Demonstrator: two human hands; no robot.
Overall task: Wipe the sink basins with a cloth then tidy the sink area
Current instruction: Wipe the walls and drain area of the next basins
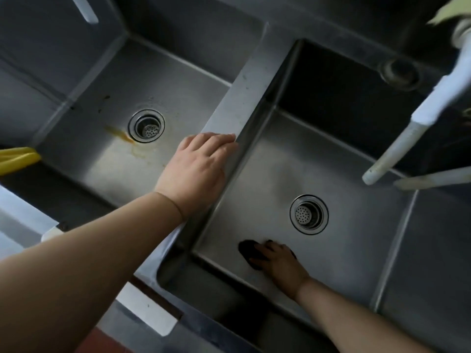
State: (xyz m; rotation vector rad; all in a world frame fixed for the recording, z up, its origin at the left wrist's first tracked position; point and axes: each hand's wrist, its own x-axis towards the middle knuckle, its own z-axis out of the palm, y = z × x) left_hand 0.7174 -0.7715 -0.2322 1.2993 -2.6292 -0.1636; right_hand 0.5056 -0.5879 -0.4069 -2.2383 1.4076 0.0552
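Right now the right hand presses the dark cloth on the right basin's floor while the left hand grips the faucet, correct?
Not quite. In the head view the left hand rests on the divider between the basins, not the faucet. The right hand does press the dark cloth on the right basin's floor.

dark cloth (251, 253) half under right hand (280, 262)

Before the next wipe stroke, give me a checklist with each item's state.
1. Dark cloth under right hand, on right basin floor: ok.
2. Left hand braced on the divider: ok.
3. Right drain strainer seated: ok.
4. Left basin clean: not ok, orange stain by its drain.
5. Cloth wet enough: cannot tell.
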